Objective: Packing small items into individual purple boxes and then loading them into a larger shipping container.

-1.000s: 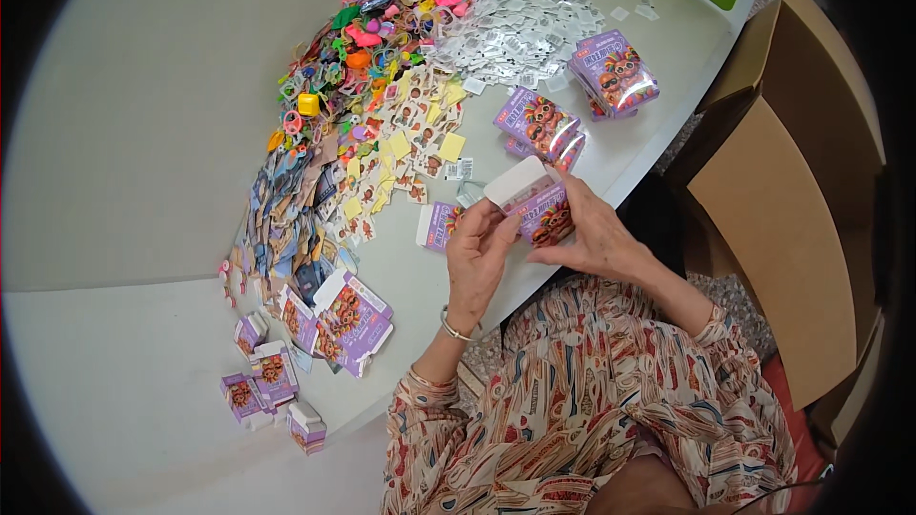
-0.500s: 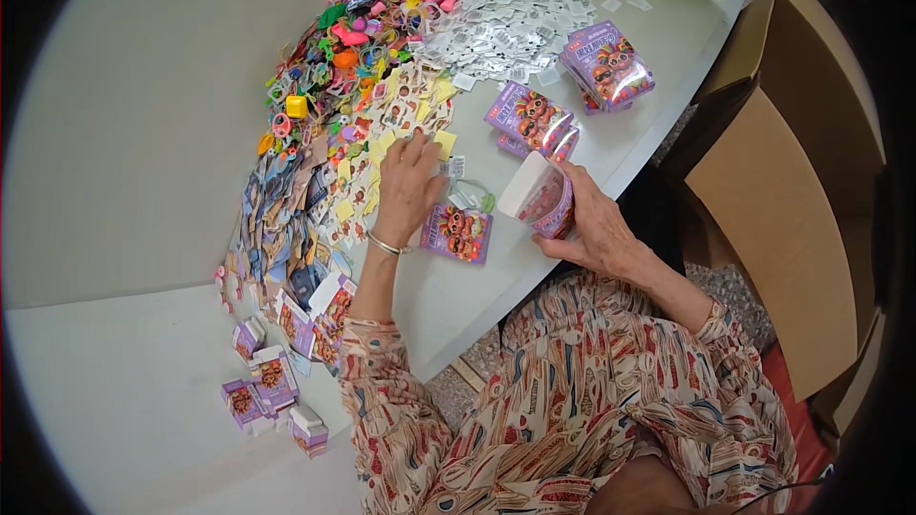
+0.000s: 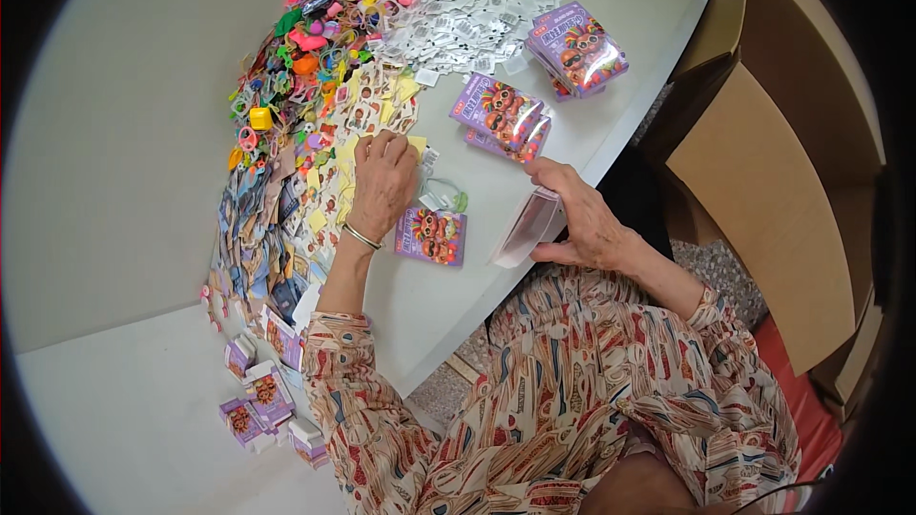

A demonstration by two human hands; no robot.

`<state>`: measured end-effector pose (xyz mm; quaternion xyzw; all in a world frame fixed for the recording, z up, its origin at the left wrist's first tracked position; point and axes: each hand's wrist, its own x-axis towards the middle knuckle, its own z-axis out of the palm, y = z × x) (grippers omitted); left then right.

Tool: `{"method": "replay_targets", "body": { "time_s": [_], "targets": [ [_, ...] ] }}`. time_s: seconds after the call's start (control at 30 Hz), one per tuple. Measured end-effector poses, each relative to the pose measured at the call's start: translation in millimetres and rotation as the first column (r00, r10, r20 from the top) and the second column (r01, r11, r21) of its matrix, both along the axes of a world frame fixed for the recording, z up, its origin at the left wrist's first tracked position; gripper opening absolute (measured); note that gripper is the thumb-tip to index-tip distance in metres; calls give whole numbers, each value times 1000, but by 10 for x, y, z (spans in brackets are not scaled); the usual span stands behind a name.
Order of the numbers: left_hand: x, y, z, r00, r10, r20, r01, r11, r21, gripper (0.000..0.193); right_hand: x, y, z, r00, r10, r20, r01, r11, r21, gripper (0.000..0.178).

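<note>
A person seated at a pale grey counter holds a small white carton in the right hand, the grip clasped around its upper end. The carton is slim and rectangular, of smooth card; its long axis runs on a slant, the lower end pointing down toward the person's left and hanging just off the counter's edge.

To the left of the carton, the left hand lies palm down on a spread of yellow and white printed paper cards, fingers curled onto them; whether that grip has pinched one up cannot be told. A thin bracelet rings that wrist.

Between the carton and the left hand, a flat purple packet with a cartoon print lies on the counter. Just above the carton sit 2 more glossy purple packets, with a further stack beyond them near the counter's far rim. Far above and left of the carton stretch heaps of bright plastic trinkets and small white sachets. Well below and left of it stand several small folded purple boxes. To the carton's right, off the counter, stands an open brown cardboard box.
</note>
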<state>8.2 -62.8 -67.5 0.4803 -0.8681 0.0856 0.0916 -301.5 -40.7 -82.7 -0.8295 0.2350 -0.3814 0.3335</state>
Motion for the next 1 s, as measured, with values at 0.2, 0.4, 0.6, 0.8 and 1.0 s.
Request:
{"method": "replay_targets", "body": {
  "time_s": [0.2,0.4,0.6,0.8,1.0],
  "targets": [
    [-30,-16,-28,999,48,-24,-50,994,-102,15,-21,-19,-73,996,-11,92,16,998,-59,101],
    [-28,114,135,676,354,-646,-340,928,153,14,-20,-19,-159,988,13,153,-5,999,-54,100],
    [-167,413,413,99,461,-882,-192,878,438,21,70,29,29,971,-152,-184,148,988,-32,86],
    [-688,735,682,314,405,-859,-225,910,347,21,128,29,214,902,-127,-412,161,986,49,83],
    [-892,705,677,704,272,-656,-151,960,235,23,177,45,234,937,-68,-343,107,990,96,83]
  ]
}}
